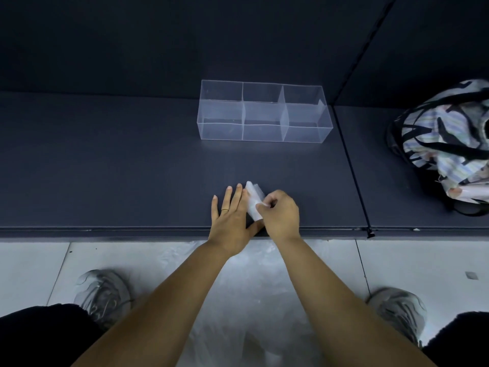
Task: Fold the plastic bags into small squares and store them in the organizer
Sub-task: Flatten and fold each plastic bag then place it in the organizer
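Reads as a staged recording booth or studio rig: matte dark-grey surface (132,168) made of panels with a seam (352,160), matching dark wall panels (158,35) behind, pale tiled floor (31,266). Props on it: clear organizer (222,131), patterned tote bag (444,147).

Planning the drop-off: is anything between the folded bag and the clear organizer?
Nothing visible. Only bare tabletop lies between the folded bag, pinched by the right hand, and the organizer; the striped bag sits off to the right.

Dark wall (132,35) behind a dark table (105,168), pale tiled floor (31,268).
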Tool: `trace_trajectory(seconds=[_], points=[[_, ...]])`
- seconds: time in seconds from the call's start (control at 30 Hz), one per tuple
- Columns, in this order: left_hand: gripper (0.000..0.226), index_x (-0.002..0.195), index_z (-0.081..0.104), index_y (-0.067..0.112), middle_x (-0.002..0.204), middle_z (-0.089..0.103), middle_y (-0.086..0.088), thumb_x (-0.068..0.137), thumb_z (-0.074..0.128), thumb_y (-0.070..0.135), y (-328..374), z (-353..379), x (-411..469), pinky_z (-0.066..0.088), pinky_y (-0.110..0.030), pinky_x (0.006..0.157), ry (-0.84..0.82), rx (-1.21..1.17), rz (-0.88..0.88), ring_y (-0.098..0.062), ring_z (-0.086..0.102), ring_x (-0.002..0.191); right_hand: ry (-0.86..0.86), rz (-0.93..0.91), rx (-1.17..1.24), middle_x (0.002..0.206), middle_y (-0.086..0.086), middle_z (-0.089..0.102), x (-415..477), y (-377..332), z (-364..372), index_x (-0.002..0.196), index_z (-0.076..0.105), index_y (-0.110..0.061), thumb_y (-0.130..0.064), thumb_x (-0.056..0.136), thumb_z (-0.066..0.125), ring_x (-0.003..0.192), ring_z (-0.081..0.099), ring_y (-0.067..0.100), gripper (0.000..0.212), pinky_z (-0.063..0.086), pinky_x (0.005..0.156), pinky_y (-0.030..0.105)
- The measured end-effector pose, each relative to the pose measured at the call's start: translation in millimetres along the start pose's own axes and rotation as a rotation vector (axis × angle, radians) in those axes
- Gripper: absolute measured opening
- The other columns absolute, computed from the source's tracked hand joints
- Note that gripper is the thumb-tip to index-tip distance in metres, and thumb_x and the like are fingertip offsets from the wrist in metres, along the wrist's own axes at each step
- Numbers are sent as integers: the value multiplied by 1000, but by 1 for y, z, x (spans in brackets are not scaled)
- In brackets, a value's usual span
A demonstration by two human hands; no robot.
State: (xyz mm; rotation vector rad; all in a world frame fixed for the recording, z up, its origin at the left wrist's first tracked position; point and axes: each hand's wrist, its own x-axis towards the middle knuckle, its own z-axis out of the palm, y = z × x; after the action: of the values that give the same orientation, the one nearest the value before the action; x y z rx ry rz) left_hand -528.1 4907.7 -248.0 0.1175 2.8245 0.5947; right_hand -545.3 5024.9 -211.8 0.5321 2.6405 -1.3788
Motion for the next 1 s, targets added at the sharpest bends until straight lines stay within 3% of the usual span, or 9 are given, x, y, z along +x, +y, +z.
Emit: trace_trajectory(seconds=[0.07, 0.2, 0.3, 0.4, 0.57, 0.73, 0.83, 0.93, 1.0], points=[[98, 153, -3, 19, 161, 1, 4, 85, 51, 63, 0, -13, 0, -16, -36, 115, -9, -314, -51, -11, -9, 146, -89, 0, 138, 78, -1, 59, 3, -6, -12, 79, 53, -16, 0, 79, 65, 71, 56, 14, 20, 41, 56, 14], [134, 151, -4, 33, 152, 27, 14, 50, 77, 66, 2, -59, 6, 27, -26, 108, -160, -990, -172, -6, 28, 138, -356, -163, 244, 67, -8, 60, 11, -21, -50, 95, 54, -18, 4, 79, 69, 60, 51, 4, 31, 43, 60, 16], [91, 141, 42, 20, 130, 60, 1, 62, 82, 38, 6, -76, 23, 44, -20, 96, -241, -1151, -150, -8, 59, 114, -463, -221, 277, 63, -8, 61, 25, -28, -74, 107, 58, -14, 0, 80, 72, 62, 54, 5, 34, 47, 63, 16], [37, 110, 68, 13, 98, 75, -2, 75, 78, 7, 24, -80, 44, 53, -16, 73, -102, -1269, -139, -9, 70, 88, -437, -149, 212, 72, 6, 67, 48, -30, -93, 96, 66, -14, -5, 82, 73, 66, 61, 10, 18, 52, 68, 21], [22, 87, 69, 23, 84, 71, 7, 82, 71, 2, 44, -97, 96, 53, -15, 72, 328, -1184, -200, -6, 67, 76, -159, -84, 130, 71, -11, 64, 119, -47, -125, 75, 68, -21, -20, 87, 69, 66, 55, -2, 12, 43, 63, 9], [20, 83, 67, 22, 80, 71, 6, 81, 71, 2, 69, -104, 132, 52, -14, 68, 324, -1228, -151, -5, 66, 72, -491, 87, 135, 107, -9, 70, 157, -77, -131, 107, 70, -24, -72, 70, 58, 98, 63, 5, 61, 45, 86, 25], [15, 87, 67, 17, 86, 72, 0, 82, 71, 4, 80, -105, 149, 54, -19, 71, 302, -1270, -173, -11, 68, 77, -563, 22, 141, 85, -10, 73, 159, -72, -120, 89, 74, -23, -49, 76, 72, 76, 64, 3, 29, 46, 74, 20], [15, 89, 66, 19, 83, 71, 6, 84, 69, 5, 80, -106, 160, 51, -19, 75, 326, -1261, -137, -6, 65, 76, -233, -1, 238, 74, -2, 71, 174, -68, -119, 85, 70, -13, -23, 83, 73, 69, 59, 8, 10, 47, 62, 17], [17, 104, 66, 20, 101, 70, 7, 89, 64, 13, 69, -102, 162, 46, -20, 91, 451, -892, -63, -6, 62, 97, -15, 13, 223, 92, 5, 71, 194, -67, -128, 89, 69, -11, -22, 83, 74, 83, 63, 16, 14, 53, 77, 28]])
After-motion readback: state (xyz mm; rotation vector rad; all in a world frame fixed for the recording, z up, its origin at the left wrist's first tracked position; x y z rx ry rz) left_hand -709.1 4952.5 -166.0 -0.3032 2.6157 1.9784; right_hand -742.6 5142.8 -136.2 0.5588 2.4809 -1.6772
